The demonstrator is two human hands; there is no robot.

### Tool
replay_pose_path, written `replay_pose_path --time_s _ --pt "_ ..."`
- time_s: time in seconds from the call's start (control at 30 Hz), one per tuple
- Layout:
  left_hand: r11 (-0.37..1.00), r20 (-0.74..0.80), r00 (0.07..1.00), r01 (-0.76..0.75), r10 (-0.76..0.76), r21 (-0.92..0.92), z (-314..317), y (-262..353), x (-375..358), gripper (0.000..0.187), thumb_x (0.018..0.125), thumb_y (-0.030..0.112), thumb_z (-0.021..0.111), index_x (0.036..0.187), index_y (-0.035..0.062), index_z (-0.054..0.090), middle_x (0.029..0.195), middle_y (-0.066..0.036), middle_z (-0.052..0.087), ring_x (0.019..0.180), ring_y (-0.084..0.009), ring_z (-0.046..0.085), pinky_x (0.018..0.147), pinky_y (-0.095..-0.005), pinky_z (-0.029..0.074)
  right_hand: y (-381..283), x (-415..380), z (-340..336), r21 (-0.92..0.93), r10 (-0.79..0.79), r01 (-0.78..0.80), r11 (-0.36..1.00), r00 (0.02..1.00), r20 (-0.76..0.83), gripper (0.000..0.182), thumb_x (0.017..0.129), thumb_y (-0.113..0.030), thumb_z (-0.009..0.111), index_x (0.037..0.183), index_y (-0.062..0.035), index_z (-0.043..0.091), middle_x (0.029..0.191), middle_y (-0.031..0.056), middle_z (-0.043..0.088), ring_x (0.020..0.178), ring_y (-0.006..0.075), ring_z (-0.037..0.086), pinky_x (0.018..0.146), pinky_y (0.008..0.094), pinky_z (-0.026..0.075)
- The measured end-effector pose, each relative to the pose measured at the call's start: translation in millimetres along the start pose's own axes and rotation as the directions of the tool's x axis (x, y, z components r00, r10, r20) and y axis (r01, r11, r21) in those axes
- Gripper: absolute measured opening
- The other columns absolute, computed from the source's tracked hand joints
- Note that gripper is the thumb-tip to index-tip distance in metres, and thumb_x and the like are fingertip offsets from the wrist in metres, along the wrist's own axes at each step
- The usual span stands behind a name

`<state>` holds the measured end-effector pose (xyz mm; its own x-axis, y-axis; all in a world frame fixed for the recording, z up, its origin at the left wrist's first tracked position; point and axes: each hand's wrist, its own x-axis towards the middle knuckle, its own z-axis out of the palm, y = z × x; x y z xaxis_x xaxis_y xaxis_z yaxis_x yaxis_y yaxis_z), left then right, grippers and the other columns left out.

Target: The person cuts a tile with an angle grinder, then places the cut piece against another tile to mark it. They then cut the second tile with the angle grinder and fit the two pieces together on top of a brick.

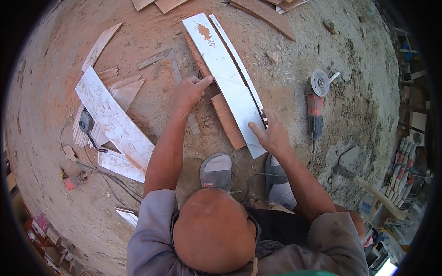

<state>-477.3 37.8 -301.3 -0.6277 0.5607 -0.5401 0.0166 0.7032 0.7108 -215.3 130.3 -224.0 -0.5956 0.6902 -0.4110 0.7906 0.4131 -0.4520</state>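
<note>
A long white tile (225, 78) lies on the dirt ground in front of me, resting on brown tile pieces (228, 122). A narrow cut strip (239, 64) runs along its right side. My left hand (189, 91) is curled at the tile's left edge, index finger and thumb on that edge. At the tile's near end my right hand (271, 134) lies flat with fingers spread, pressing down. My sandalled feet (216, 171) stand just below the tile.
A red angle grinder (316, 103) lies to the right of the tile. A metal square (172, 64) sits to the left. Further left is a stack of white tile pieces (115, 122) with another grinder (86, 122). A hammer (368, 186) rests at right.
</note>
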Motion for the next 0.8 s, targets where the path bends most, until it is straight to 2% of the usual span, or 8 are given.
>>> replay_pose_path --time_s 0.1,0.2,0.3,0.8 --pt "1.000 0.007 1.000 0.013 -0.013 0.004 0 0 1 0.056 0.080 0.059 0.067 0.073 0.0033 0.068 0.066 -0.009 0.066 0.063 -0.0206 0.063 0.063 -0.0351 0.048 -8 0 5 -0.073 -0.001 0.001 0.997 1.000 -0.003 0.074 0.083 -0.046 0.070 0.133 0.0020 0.045 0.127 0.0264 0.055 0.113 0.0402 0.058 0.094 0.0467 0.047" --pt "1.000 0.012 1.000 0.015 -0.015 -0.004 0 -1 2 0.056 0.080 0.059 0.067 0.073 0.0034 0.068 0.066 -0.009 0.066 0.063 -0.0205 0.063 0.062 -0.0352 0.048 -18 -1 9 -0.094 0.006 -0.003 0.996 1.000 0.030 0.079 0.082 -0.048 0.069 0.136 0.0002 0.037 0.126 0.0279 0.051 0.111 0.0445 0.057 0.091 0.0500 0.048" --pt "1.000 0.002 1.000 0.002 -0.002 -0.010 0 -1 1 0.056 0.079 0.059 0.067 0.073 0.0033 0.068 0.066 -0.009 0.066 0.063 -0.0202 0.063 0.062 -0.0350 0.048 -16 -2 17 -0.101 -0.040 0.038 0.994 0.999 -0.014 0.082 0.081 -0.048 0.070 0.137 -0.0002 0.035 0.127 0.0276 0.051 0.111 0.0445 0.057 0.090 0.0504 0.048" --pt "0.999 -0.005 1.000 -0.027 0.026 -0.030 4 -8 6 0.056 0.079 0.059 0.068 0.071 0.0035 0.068 0.065 -0.008 0.066 0.062 -0.0201 0.063 0.062 -0.0349 0.048 -19 3 17 -0.126 0.006 -0.002 0.992 0.999 0.033 0.084 0.079 -0.048 0.072 0.135 0.0031 0.035 0.123 0.0306 0.053 0.110 0.0452 0.058 0.089 0.0496 0.049"
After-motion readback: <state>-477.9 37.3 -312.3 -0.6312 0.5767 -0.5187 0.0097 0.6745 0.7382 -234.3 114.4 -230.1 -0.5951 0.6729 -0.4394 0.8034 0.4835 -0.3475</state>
